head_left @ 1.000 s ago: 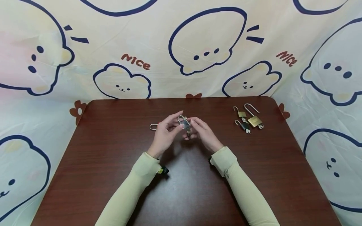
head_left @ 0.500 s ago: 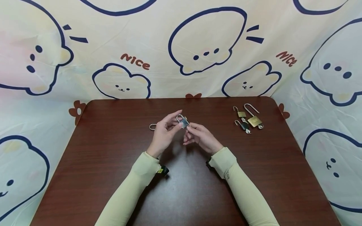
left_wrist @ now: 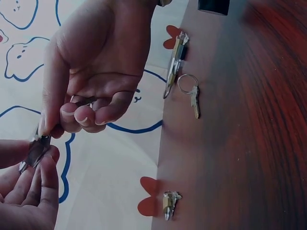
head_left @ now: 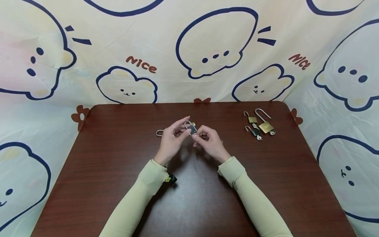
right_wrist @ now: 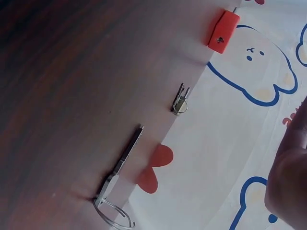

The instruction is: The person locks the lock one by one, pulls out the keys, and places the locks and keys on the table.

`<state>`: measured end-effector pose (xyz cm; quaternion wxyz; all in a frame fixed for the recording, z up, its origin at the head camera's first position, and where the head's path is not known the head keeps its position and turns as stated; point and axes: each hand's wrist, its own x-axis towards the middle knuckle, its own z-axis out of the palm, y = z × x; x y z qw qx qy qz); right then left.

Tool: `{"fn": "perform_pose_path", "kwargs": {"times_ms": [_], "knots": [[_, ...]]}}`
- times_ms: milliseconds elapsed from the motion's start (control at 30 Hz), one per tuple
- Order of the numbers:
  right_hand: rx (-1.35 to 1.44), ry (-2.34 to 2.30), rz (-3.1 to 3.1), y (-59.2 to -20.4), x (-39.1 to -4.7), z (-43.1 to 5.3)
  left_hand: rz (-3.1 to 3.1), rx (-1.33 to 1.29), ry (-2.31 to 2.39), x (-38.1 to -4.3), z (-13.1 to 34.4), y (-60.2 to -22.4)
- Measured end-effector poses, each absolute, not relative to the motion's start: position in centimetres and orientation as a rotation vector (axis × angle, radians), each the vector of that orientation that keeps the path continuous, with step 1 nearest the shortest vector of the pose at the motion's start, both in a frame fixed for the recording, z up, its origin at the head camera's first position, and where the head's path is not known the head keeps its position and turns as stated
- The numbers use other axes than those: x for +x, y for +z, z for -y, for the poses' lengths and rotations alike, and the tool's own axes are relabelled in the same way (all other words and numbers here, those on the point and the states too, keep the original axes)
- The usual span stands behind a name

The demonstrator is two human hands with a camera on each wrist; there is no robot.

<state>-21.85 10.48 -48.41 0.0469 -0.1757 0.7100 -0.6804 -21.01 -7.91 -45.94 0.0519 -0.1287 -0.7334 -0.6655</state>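
Note:
Over the far middle of the table, my left hand holds a dark padlock by its body, its silver shackle upward. The left wrist view shows this hand's fingers around the padlock. My right hand has thumb and forefinger together at the padlock's lower end, pinching a key mostly hidden by the fingertips. Seen from the left wrist, the right hand's other fingers curl in, with a glint of metal between them. Part of the right hand shows at the right wrist view's edge.
A red padlock lies beyond my left hand. Near the back edge sits a small brass padlock with keys. Keys on a ring lie beyond my right hand. Several opened padlocks with keys are grouped at the back right.
Gold-coloured keys hanging below the padlock have dropped from sight in the head view. My right hand has turned, its fingers curling more, and stays at the padlock's lower end. The left hand barely moved.

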Motion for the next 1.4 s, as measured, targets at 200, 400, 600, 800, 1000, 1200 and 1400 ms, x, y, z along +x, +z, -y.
{"fn": "perform_pose_path", "kwargs": {"times_ms": [200,400,600,800,1000,1200,1400], "knots": [[-0.503,-2.068,-2.144,-48.5,-21.8,-10.5,2.237,-0.379,-2.022,-21.2,7.9,-46.1],[-0.486,-2.033,-2.157,-48.7,-21.6,-10.7,2.231,-0.32,-1.983,-21.6,8.6,-45.6],[-0.453,-2.026,-2.179,-48.9,-21.8,-11.3,2.228,-0.304,-1.976,-21.8,9.3,-45.2],[-0.4,-1.976,-2.198,-48.7,-21.9,-11.7,2.245,-0.293,-1.981,-21.8,9.2,-45.4],[-0.385,-1.903,-2.243,-48.5,-22.0,-12.1,2.245,-0.297,-2.004,-21.8,9.0,-45.6],[-0.433,-1.861,-2.282,-48.6,-22.2,-12.5,2.272,-0.314,-2.0,-21.9,8.8,-45.7],[-0.426,-1.76,-2.385,-48.5,-22.4,-13.1,2.271,-0.309,-2.003,-22.1,8.8,-45.7]]}}
